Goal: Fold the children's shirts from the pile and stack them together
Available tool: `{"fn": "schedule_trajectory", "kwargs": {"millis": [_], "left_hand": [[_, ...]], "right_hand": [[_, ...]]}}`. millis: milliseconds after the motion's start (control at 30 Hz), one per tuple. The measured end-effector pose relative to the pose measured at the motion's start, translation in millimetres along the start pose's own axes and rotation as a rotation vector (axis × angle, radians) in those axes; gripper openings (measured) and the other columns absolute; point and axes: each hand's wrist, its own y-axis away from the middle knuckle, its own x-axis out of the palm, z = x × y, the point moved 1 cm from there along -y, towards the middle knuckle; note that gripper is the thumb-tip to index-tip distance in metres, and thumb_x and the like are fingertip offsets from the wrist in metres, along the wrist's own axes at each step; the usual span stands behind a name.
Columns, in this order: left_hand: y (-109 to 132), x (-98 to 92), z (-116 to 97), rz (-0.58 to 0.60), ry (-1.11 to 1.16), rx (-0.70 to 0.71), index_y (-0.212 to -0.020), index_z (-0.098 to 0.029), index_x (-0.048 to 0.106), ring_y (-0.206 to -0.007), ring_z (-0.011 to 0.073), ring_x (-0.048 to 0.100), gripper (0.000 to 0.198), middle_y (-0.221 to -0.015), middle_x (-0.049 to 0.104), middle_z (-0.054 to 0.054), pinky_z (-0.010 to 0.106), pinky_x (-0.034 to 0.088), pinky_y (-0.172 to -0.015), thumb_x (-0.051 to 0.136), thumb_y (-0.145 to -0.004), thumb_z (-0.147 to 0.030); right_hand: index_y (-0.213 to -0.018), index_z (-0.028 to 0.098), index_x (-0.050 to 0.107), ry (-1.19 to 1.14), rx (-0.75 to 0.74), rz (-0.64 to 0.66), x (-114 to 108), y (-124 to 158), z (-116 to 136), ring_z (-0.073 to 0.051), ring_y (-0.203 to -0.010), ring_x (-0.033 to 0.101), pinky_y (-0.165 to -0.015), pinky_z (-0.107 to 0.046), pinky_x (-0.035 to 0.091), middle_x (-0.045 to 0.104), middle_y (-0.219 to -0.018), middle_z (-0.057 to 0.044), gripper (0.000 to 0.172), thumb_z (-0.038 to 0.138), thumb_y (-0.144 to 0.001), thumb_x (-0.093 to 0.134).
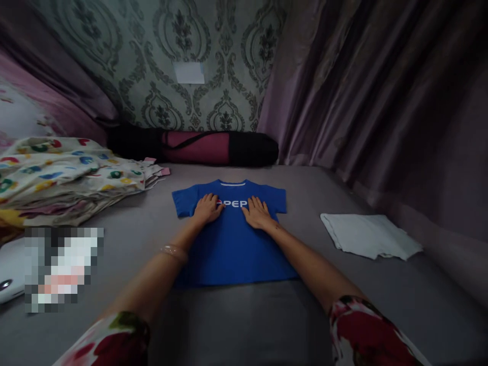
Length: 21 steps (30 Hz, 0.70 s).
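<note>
The left sleeve (110, 340) and right sleeve (368, 330) bear a dark red, white and green floral print, and a pale bangle (174, 251) rings the wrist of the left hand (208, 208).

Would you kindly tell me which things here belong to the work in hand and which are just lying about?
In hand: blue T-shirt, spread flat, with left hand and right hand pressed flat on its chest.
Lying about: white folded cloth; patterned bedding pile; rolled mat in its bag.
</note>
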Motion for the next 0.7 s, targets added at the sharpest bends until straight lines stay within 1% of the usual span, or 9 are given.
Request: {"fn": "schedule_trajectory", "kwargs": {"millis": [100, 233, 333, 400, 467, 600, 700], "left_hand": [[-15.2, -1.0, 4.4, -0.032, 0.003, -0.080, -0.133, -0.013, 0.049, -0.137, 0.0333, 0.036, 0.056, -0.146, 0.044, 0.019, 0.046, 0.030, -0.110, 0.036, -0.094, -0.050], [-27.5, -5.8, 5.5, -0.047, -0.038, -0.142, -0.128, -0.013, 0.054, -0.128, 0.0362, 0.044, 0.056, -0.138, 0.050, 0.020, 0.047, 0.037, -0.101, 0.038, -0.092, -0.053], [-29.4, -5.8, 4.6, -0.126, -0.099, -0.152, -0.122, -0.012, 0.059, -0.121, 0.0377, 0.048, 0.054, -0.131, 0.055, 0.021, 0.049, 0.040, -0.095, 0.036, -0.093, -0.051], [-28.9, -1.9, 5.2, -0.186, -0.108, -0.149, -0.124, -0.012, 0.058, -0.120, 0.0378, 0.048, 0.054, -0.131, 0.054, 0.022, 0.050, 0.039, -0.096, 0.033, -0.094, -0.050], [-28.8, 3.8, 7.2, -0.214, -0.093, -0.137, -0.129, -0.010, 0.054, -0.126, 0.0374, 0.044, 0.056, -0.136, 0.050, 0.022, 0.050, 0.035, -0.102, 0.030, -0.095, -0.047], [-31.0, 11.7, 12.3, -0.166, -0.064, -0.111, -0.140, -0.005, 0.044, -0.140, 0.0352, 0.031, 0.061, -0.149, 0.041, 0.021, 0.048, 0.022, -0.114, 0.027, -0.097, -0.045], [-33.0, 12.1, 14.0, -0.131, -0.049, -0.115, -0.143, -0.004, 0.040, -0.142, 0.0355, 0.029, 0.064, -0.152, 0.037, 0.021, 0.049, 0.020, -0.116, 0.025, -0.097, -0.046]], "right_hand": [[-0.153, 0.007, 0.022, 0.005, 0.039, -0.036, -2.1, -28.4, -1.7, -0.027, -0.149, 0.007, -0.119, -0.045, 0.003, 0.013, -0.162, -0.014, 0.068, 0.048, -0.099, 0.019], [-0.153, 0.007, 0.022, 0.000, 0.071, -0.066, -3.9, -60.5, -1.1, -0.029, -0.149, 0.006, -0.118, -0.050, 0.003, 0.014, -0.162, -0.013, 0.068, 0.047, -0.099, 0.016], [-0.153, 0.006, 0.022, -0.010, 0.096, -0.097, -5.3, -77.5, -0.9, -0.030, -0.148, 0.008, -0.118, -0.050, 0.004, 0.016, -0.162, -0.013, 0.068, 0.047, -0.099, 0.016], [-0.153, 0.008, 0.024, -0.014, 0.104, -0.134, -4.8, -84.4, -1.4, -0.030, -0.148, 0.010, -0.117, -0.051, 0.004, 0.018, -0.161, -0.013, 0.067, 0.046, -0.099, 0.017], [-0.153, 0.010, 0.026, -0.013, 0.101, -0.173, -3.0, -87.9, -2.1, -0.031, -0.147, 0.011, -0.117, -0.053, 0.004, 0.019, -0.161, -0.013, 0.066, 0.047, -0.099, 0.017], [-0.153, 0.012, 0.027, -0.004, 0.096, -0.221, 0.5, -89.0, -2.6, -0.031, -0.147, 0.012, -0.116, -0.054, 0.003, 0.020, -0.161, -0.013, 0.065, 0.047, -0.099, 0.017], [-0.152, 0.012, 0.029, 0.001, 0.066, -0.229, -0.1, -85.3, -2.0, -0.031, -0.147, 0.014, -0.116, -0.054, 0.004, 0.023, -0.160, -0.015, 0.064, 0.048, -0.099, 0.020]]}}
